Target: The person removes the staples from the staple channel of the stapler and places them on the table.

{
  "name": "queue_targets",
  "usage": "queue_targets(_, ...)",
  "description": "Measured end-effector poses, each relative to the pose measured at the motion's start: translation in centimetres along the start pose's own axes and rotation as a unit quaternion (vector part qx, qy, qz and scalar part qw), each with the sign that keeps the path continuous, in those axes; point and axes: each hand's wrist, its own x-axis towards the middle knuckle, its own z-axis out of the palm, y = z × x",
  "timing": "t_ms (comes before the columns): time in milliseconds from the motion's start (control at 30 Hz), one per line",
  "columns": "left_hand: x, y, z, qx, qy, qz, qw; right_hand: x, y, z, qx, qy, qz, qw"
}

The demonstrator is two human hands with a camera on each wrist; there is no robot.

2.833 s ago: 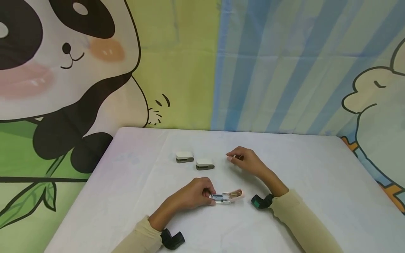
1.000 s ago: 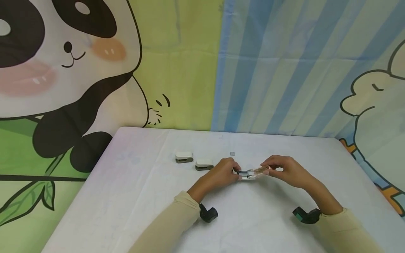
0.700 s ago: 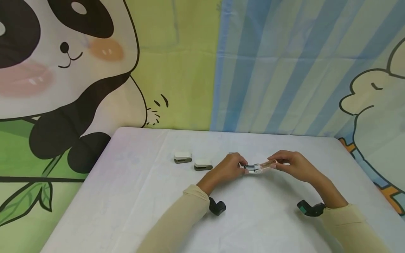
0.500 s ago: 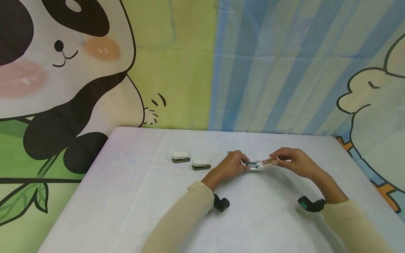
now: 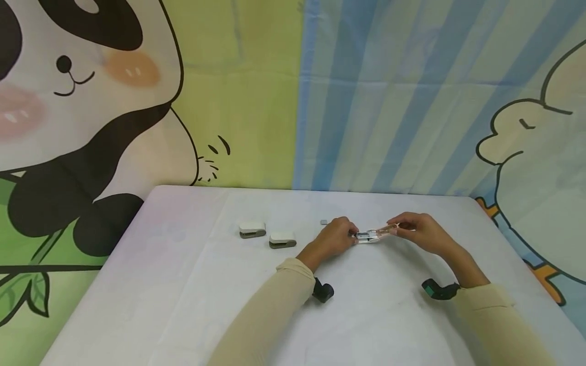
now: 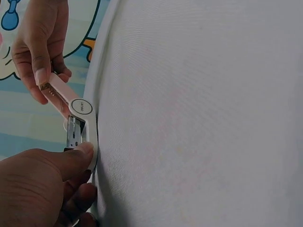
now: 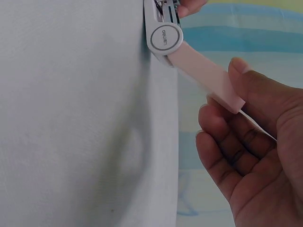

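Both hands hold one pink-and-white stapler, swung wide at its round pivot and raised over the table. My left hand pinches the white end, thumb beside the metal staple channel in the left wrist view. My right hand grips the tip of the pink arm between thumb and fingers. Behind the left hand lies a small grey rectangular piece, too small to identify surely. Whether staples sit in the channel cannot be made out.
Two small white-and-grey staplers, a farther one and a nearer one, rest on the white-covered table left of the hands. A printed cartoon curtain hangs behind the table's far edge.
Earlier the left hand alone held the stapler nearer the front. The right hand has come from the back to grip the pink arm, and the grey piece has come into sight. Both hands moved back.
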Motion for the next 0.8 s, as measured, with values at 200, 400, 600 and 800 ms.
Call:
queue_targets(200,0.0,0.1,0.1,-0.002,0.003,-0.004,1.0,-0.3,0.5,0.5,0.021,0.005,0.013,0.9997)
queue_targets(400,0.2,0.1,0.3,-0.003,0.014,0.016,0.9998,-0.6,0.7,0.6,0.016,0.003,0.033,0.9993)
queue_targets(600,0.0,-0.3,0.4,-0.008,0.021,0.014,0.9997,-0.5,0.4,0.7,0.019,-0.007,0.032,0.9993)
queue_targets(800,-0.6,-1.0,-0.2,0.024,0.016,0.017,0.9994,-0.3,0.0,0.4,0.017,0.003,0.028,0.9995)
